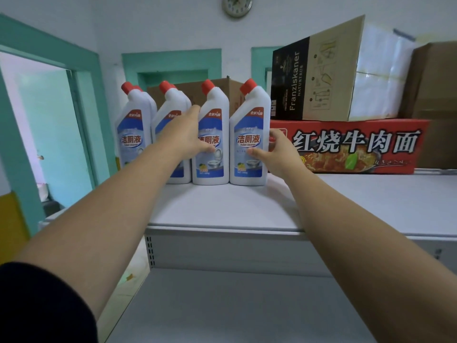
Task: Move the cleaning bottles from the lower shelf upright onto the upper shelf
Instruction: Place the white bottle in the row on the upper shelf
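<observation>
Several white cleaning bottles with red caps and blue labels stand upright in a row on the upper shelf. My left hand grips the third bottle, fingers round its left side, thumb on the label. My right hand grips the rightmost bottle, thumb on its front, fingers round its right side. Two more bottles stand further left, with others partly hidden behind them. The lower shelf shows no bottles in view.
A red noodle carton lies right of the bottles, with a Franziskaner box on top. A brown carton stands behind the bottles. More boxes fill the far right. A doorway opens at the left.
</observation>
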The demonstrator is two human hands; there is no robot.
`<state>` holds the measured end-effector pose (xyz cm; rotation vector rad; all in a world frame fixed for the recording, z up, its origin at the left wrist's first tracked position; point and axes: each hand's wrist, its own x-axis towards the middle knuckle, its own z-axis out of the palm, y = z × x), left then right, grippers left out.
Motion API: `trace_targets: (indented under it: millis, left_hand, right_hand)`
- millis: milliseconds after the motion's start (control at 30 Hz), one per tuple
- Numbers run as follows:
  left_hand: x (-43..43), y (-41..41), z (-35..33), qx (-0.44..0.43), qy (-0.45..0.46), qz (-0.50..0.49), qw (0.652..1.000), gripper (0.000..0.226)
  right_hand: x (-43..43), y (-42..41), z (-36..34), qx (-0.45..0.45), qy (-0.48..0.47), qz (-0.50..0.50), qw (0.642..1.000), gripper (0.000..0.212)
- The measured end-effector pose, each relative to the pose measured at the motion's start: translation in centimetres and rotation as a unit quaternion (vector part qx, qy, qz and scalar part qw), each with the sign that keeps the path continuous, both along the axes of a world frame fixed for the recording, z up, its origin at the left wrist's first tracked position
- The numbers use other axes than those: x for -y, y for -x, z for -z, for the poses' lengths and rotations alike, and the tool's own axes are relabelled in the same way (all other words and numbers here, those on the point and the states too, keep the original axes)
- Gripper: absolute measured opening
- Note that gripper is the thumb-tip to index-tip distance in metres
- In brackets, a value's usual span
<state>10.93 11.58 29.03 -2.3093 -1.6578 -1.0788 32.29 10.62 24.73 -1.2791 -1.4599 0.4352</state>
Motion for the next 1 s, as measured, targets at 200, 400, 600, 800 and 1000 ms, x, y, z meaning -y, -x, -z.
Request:
trace_targets:
  millis: [200,400,600,800,1000]
  left_hand:
    - [-0.5,0.4,0.5,-0.010,-0.001,0.004,1.000,0.075]
    - [-0.2,0.2,2.4,-0.041,-0.025,-0.024,0.999,0.091]
    - [1.4,0.2,4.9,-0.135,0.048,-0.062,0.988,0.094]
    - [4.6,-1.6,5.6,-0.205,0.185,-0.035,0.961,0.073]
    - [8.0,-7.4,5.0,-0.266,0.199,0.057,0.942,0.048]
  right_hand:
    - [-0.2,0.2,0.1,0.018,0.015,0.000,1.000,0.057]
    - [-0.1,0.7,0.4,0.084,0.054,0.042,0.994,0.044]
    - [2.8,1.8,0.5,0.337,0.177,0.125,0.916,0.040]
    - [6.7,0.5,2.0,0.456,0.189,0.124,0.861,0.039]
    - [13.7,-3.3,0.9,0.457,0.209,0.146,0.852,0.040]
